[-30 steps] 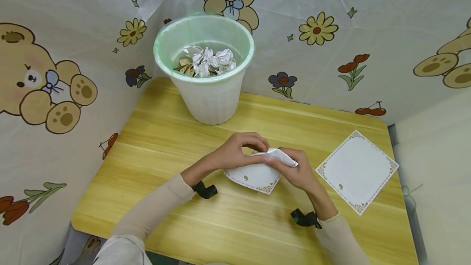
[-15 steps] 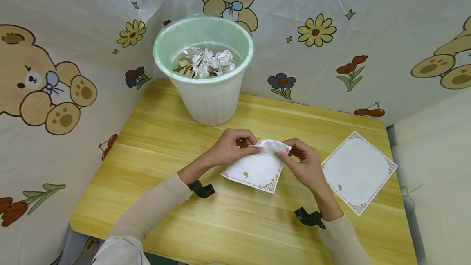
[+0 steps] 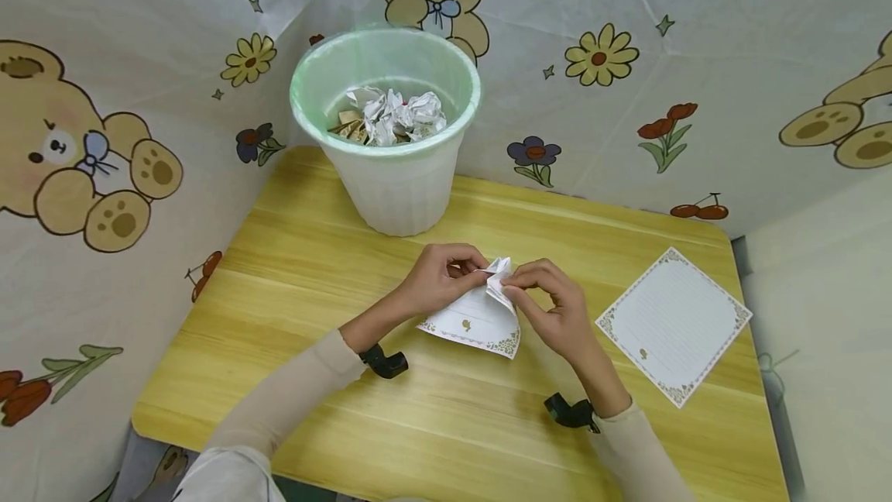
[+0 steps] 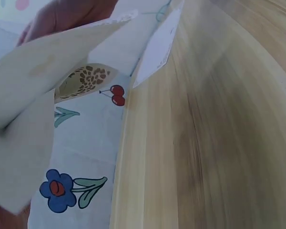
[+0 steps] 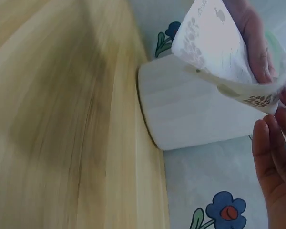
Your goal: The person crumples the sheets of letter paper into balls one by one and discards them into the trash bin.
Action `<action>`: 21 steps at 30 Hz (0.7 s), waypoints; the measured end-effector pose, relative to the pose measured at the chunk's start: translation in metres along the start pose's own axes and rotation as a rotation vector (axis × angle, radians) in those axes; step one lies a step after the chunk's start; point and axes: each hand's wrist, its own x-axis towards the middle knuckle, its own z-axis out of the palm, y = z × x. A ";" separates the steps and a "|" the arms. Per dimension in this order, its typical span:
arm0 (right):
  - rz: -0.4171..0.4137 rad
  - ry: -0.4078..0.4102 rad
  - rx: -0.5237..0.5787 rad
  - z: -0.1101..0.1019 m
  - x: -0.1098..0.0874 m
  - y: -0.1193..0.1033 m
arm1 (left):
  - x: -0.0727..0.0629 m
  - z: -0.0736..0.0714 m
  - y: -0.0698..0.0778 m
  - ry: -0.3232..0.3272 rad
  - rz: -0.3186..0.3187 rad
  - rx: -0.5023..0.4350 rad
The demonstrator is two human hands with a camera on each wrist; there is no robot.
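A sheet of patterned note paper (image 3: pixel 474 320) is held up off the table between both hands, its far part folded and creased, its near edge with a printed border hanging flat. My left hand (image 3: pixel 442 281) pinches its upper left side between thumb and fingers. With thumb and fingertips my right hand (image 3: pixel 554 304) pinches the gathered right side. In the left wrist view the paper (image 4: pixel 33 71) bends close to the lens. The right wrist view shows the paper (image 5: pixel 214 43) curving, with right fingers (image 5: pixel 271 148) at its folded corner.
A white bin (image 3: pixel 400 192) with a green liner stands at the table's back left, holding crumpled paper (image 3: pixel 404 118) and some brown scraps. A second, flat bordered sheet (image 3: pixel 674 325) lies on the wooden table (image 3: pixel 446 424) at the right. A bear-print cloth hangs behind.
The right hand has drawn away from the paper's middle, shifted right, then come back in. The paper's far right part is now bunched upward; the left hand has moved slightly left.
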 end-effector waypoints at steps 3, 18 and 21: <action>0.162 -0.021 0.076 0.000 0.000 0.001 | 0.001 0.000 0.001 -0.026 0.007 -0.007; 0.195 -0.001 0.119 -0.004 -0.005 0.008 | 0.000 0.002 0.003 -0.121 -0.016 -0.020; 0.077 0.025 0.050 -0.002 -0.005 0.010 | 0.001 0.002 0.001 -0.118 -0.003 -0.014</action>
